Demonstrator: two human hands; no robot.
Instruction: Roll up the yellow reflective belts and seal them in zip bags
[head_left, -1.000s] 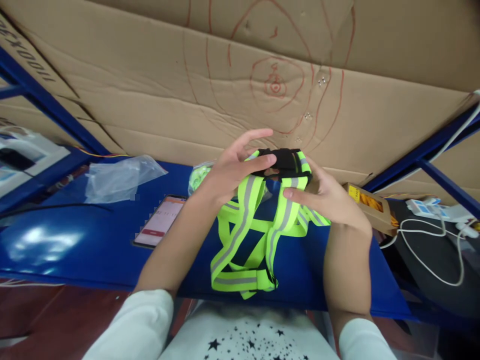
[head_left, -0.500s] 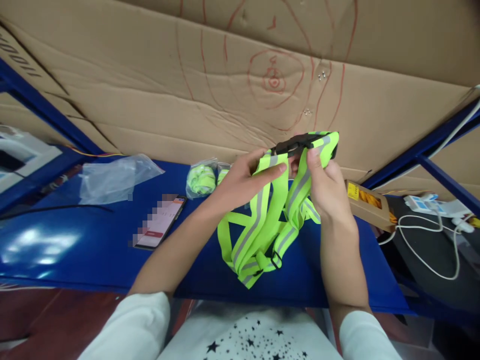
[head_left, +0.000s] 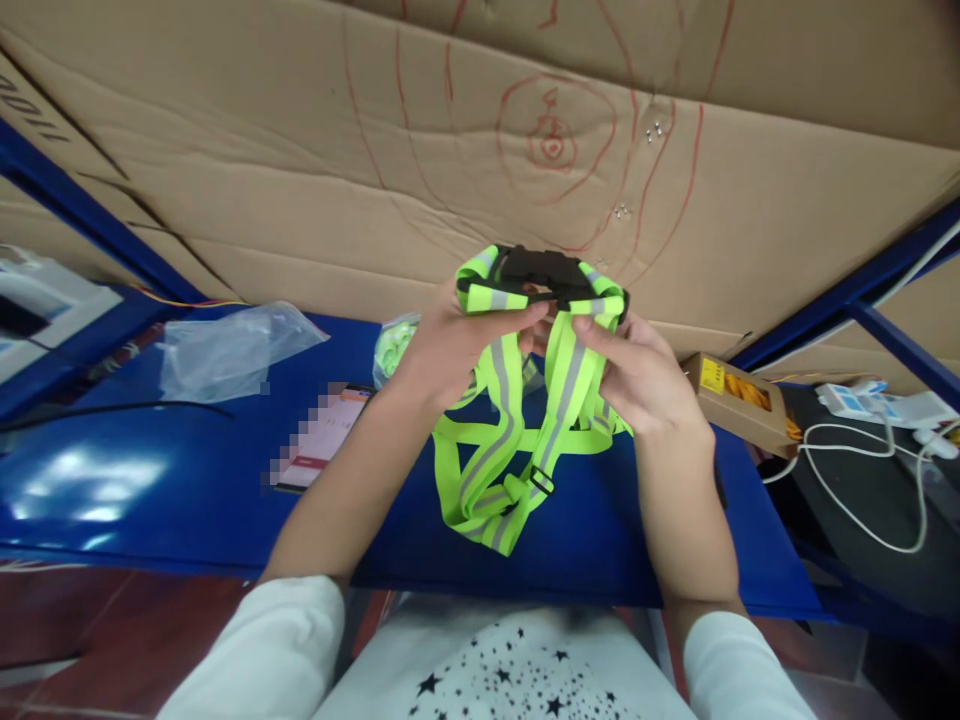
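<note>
Both hands hold up a neon-green harness (head_left: pixel 487 455) with grey reflective stripes, its straps hanging in loops over the blue table. My left hand (head_left: pixel 457 345) grips the straps at the upper left, thumb pointing toward the middle. On the upper right, my right hand (head_left: pixel 637 365) is closed on the straps, its thumb on the green band. Between and above the hands is a black buckle (head_left: pixel 544 268), its two sides joined. A black slider (head_left: pixel 541 480) sits on a lower strap.
A phone (head_left: pixel 322 440) and a clear plastic bag (head_left: pixel 225 355) lie to the left. Behind my left hand is a bagged green bundle (head_left: pixel 394 345). An open cardboard box (head_left: pixel 739 405) and white cables (head_left: pixel 862 455) are at the right.
The buckle and upper straps have moved left and turned, so the buckle now faces the camera more fully. My left hand has shifted left, and the hanging loops have swung.
</note>
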